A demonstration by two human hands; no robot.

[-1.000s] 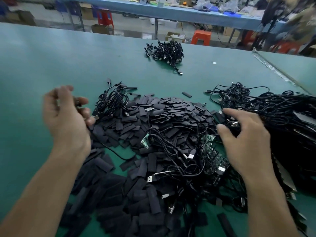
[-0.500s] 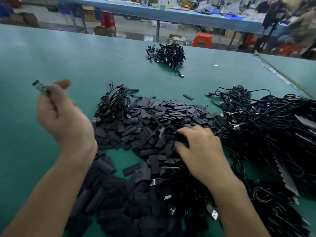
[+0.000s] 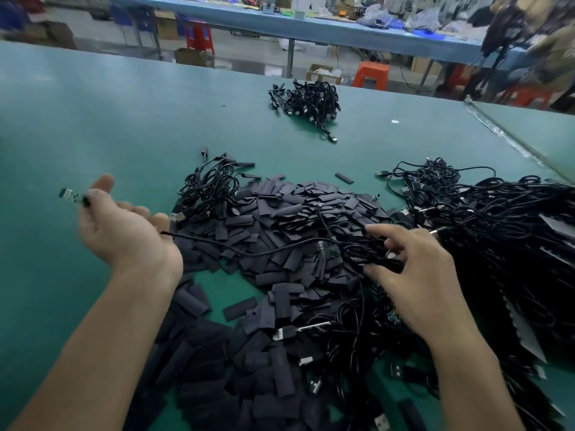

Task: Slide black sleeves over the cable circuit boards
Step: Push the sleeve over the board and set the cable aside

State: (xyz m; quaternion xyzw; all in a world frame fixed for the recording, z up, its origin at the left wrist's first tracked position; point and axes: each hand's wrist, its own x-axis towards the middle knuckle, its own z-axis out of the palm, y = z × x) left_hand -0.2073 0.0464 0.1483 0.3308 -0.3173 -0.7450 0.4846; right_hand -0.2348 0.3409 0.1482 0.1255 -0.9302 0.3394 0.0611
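A big heap of flat black sleeves covers the middle of the green table. My left hand is raised left of the heap and pinches a small green circuit board that sticks out to the left; its black cable runs rightward across the heap. My right hand rests on the heap's right side, thumb and fingers pinching a bunch of black cable. Another bare circuit board lies on the sleeves near that hand.
A large tangle of black cables fills the right side. A smaller coil of cables lies at the heap's far left, and a separate cable bundle sits farther back. Loose USB plugs lie near the front.
My right hand has shifted right and now pinches a bunch of cable. My left hand turned palm-up and still holds the circuit board, its cable now stretched across the heap.
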